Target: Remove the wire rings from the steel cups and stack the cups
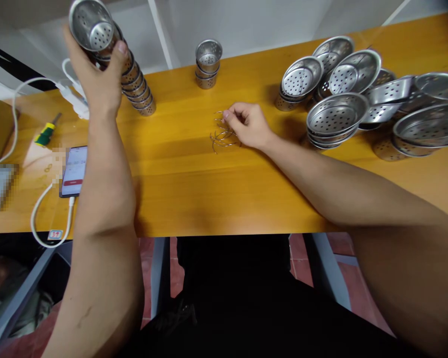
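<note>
Left hand [97, 79] clasped around perforated cup stack [112, 54]; right hand [248, 124] pinched on wire hooks [222, 136], left of strainer bowls [336, 114].

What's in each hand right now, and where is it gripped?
Left hand grips a stack of perforated metal cups around its upper end. Right hand pinches at the wire clips on the table; not lifted.

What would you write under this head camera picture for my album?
Left hand grips a stack of small perforated steel cups while right hand picks at thin wire clips on the orange wooden table.
</note>
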{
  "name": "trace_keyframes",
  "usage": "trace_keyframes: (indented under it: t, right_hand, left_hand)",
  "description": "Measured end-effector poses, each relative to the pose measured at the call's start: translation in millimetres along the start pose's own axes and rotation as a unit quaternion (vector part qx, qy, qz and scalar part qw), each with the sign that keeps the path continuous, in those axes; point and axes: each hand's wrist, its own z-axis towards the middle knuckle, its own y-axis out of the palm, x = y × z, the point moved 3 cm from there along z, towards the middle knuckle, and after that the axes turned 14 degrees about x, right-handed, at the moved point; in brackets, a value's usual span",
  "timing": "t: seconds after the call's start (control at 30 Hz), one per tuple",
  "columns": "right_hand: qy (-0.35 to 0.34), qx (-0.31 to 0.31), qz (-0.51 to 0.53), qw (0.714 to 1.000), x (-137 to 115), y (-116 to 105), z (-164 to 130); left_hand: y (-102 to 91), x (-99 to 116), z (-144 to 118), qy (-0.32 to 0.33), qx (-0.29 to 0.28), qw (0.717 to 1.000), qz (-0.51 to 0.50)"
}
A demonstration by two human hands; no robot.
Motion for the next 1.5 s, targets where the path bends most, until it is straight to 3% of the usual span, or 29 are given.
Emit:
trace_keyframes:
  t: [0.2,0.3,0.37,0.47,0.57,0.63,0.77,0.9,1.13,1.5]
  right_hand:
    - [0.002,-0.001,0.001,1.000,-0.9,-0.7,0.0]
    - [0.000,-0.003,-0.002,1.000,-0.7,-0.7,0.0]
    - [-0.006,-0.008,-0.010,1.000,-0.1,-0.3,0.0]
    - [-0.016,-0.011,-0.014,1.000,1.2,0.0,0.1]
    - [-0.010,-0.012,-0.017,1.000,3.2,-0.2,0.0]
    - [-0.004,-0.015,-0.022,1.000,4.0,-0.4,-0.1]
    - [-0.009,-0.019,-0.029,0.999,2.2,-0.9,-0.5]
    - [-0.005,-0.020,-0.020,1.000,-3.2,-0.9,-1.2]
    - [0.022,-0.004,-0.011,1.000,-7.8,-0.8,-0.7]
    - [0.011,-0.007,0.001,1.000,-6.1,-0.1,-0.7]
  left_hand:
    - [-27.3,34.4,-45.6,-0.005,-0.014,1.000,0.007]
    - [-21.0,38.0,-35.8,-0.055,-0.056,0.996,0.035]
    - [-15.0,38.2,-25.9,-0.086,-0.128,0.984,0.090]
    - [-13.4,51.0,-18.8,-0.059,-0.194,0.966,0.160]
    - [-19.9,68.2,-22.8,-0.109,-0.172,0.947,0.247]
    - [-23.3,77.2,-29.7,-0.128,-0.167,0.948,0.237]
    - [-31.9,75.6,-43.0,-0.106,-0.107,0.987,0.056]
    - [-41.9,65.6,-55.1,-0.060,-0.048,0.997,-0.008]
    - [-48.8,74.3,-64.3,-0.069,-0.054,0.996,-0.023]
    - [-54.9,75.1,-66.2,-0.077,-0.059,0.994,-0.045]
